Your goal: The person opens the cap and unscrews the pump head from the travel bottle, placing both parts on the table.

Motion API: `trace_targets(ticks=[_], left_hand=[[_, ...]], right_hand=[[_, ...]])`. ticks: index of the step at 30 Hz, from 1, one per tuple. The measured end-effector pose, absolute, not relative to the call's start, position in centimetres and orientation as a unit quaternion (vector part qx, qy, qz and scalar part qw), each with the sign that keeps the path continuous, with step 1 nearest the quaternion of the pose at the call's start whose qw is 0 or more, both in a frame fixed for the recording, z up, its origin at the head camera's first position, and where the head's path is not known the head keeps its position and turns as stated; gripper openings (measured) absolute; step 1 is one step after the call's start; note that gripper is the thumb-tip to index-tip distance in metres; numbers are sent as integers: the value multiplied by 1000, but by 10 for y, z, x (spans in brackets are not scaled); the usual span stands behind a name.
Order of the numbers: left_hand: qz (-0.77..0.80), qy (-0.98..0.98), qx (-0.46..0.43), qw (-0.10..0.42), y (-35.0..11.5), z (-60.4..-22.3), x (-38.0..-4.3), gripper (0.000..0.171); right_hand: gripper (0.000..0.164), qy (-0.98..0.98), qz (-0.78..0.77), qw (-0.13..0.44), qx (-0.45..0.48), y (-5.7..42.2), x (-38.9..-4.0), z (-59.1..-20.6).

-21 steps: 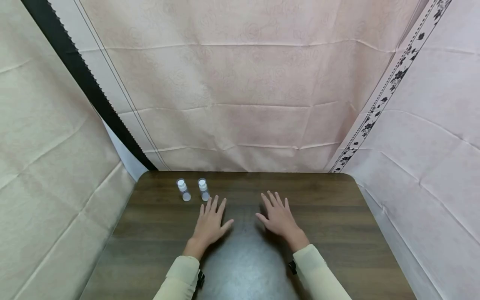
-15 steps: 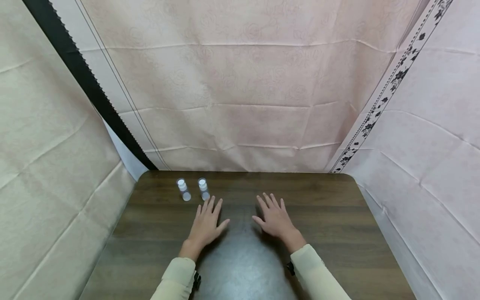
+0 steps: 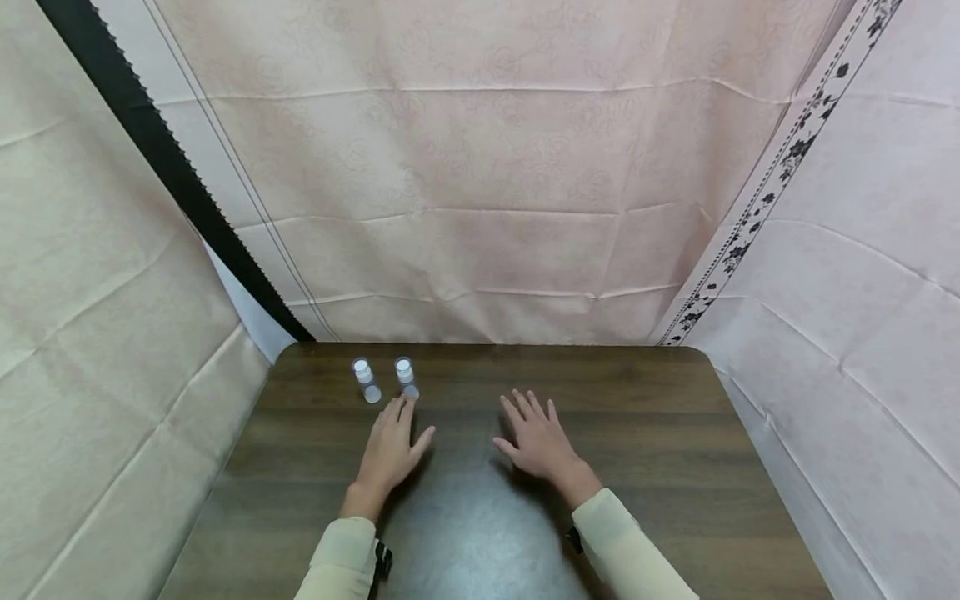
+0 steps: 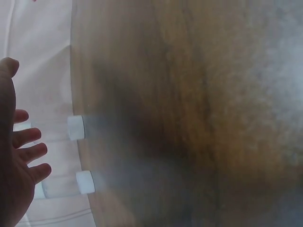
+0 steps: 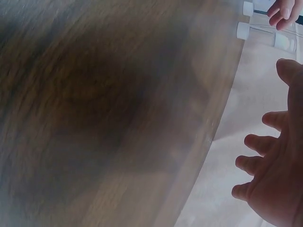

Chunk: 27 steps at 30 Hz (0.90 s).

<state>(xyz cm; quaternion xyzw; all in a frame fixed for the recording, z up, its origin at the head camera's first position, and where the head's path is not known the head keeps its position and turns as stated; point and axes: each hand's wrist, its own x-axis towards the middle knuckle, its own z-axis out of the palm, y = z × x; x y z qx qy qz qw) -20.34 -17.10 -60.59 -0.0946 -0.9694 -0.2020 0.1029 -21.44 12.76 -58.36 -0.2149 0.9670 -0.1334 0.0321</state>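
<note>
Two small clear cylinders with white ends, the left one (image 3: 367,381) and the right one (image 3: 407,378), stand side by side near the table's far left. My left hand (image 3: 387,446) is held flat over the table, fingers extended; its fingertips overlap the bottom of the right cylinder in the head view. My right hand (image 3: 542,442) hovers palm down to the right of it, fingers spread, holding nothing. In the left wrist view, both white ends (image 4: 75,127) show beyond the fingers (image 4: 33,152) of that hand, which partly hide the clear bodies.
The dark wooden table (image 3: 637,417) has rounded far corners. Pale cloth (image 3: 487,167) hangs behind it and on both sides. A black band (image 3: 172,158) runs down the cloth at the left, a floral strip (image 3: 780,175) at the right.
Both hands have shifted left, the left hand more, and its fingers have drawn closer together. The two cylinders stay where they were.
</note>
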Motion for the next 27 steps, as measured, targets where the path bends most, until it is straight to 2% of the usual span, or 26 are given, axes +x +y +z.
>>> trace_targets(ticks=[6,14,27], left_hand=[[-248,-960,-55,118,-178,-605,-208,73],[-325,-941,5,99,-181,-604,-215,78],[-398,-912,59,77,-181,-611,-238,82]], right_hand=[[76,964,-143,39,-221,118,-215,-585],[76,957,-143,42,-248,105,-214,-591],[78,956,-163,55,-237,84,-218,-591]])
